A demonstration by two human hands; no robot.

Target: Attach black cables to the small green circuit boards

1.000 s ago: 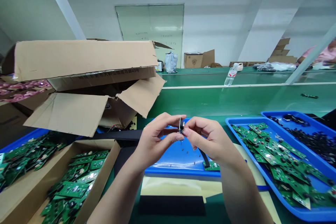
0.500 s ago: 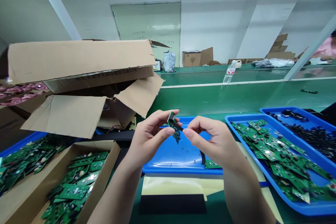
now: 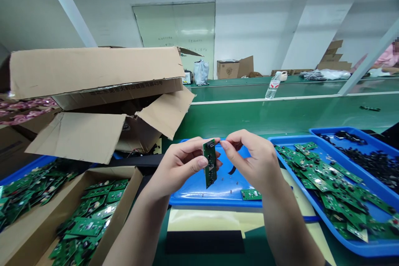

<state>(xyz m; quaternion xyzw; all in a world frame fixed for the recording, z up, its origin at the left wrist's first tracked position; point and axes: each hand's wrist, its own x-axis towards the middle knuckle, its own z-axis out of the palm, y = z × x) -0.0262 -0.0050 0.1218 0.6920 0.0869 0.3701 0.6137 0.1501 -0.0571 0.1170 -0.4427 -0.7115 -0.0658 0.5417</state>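
Note:
My left hand (image 3: pixel 190 160) is closed on a green circuit board (image 3: pixel 210 164), held upright by one side between thumb and fingers. Black parts sit on the board's face. My right hand (image 3: pixel 249 156) is pinched, its fingertips just right of the board's top corner, close to the left fingertips. A dark curved strip (image 3: pixel 232 170) shows below the right fingers, apparently hanging from that hand; its upper part is hidden. Under both hands lies a blue tray (image 3: pixel 190 197) with small bits and another green board (image 3: pixel 251 194) in it.
At right, a blue tray (image 3: pixel 349 245) holds many boards; another tray (image 3: pixel 346 130) holds black parts. At left stands a carton (image 3: pixel 124 208) of boards, below large open cardboard boxes (image 3: pixel 96 70). A water bottle (image 3: pixel 273 86) stands behind. A person (image 3: pixel 389 58) is at far right.
The board has turned so that its face is toward me. My right fingertips have moved up to its top corner, and the black strip has lifted away from the tray's front.

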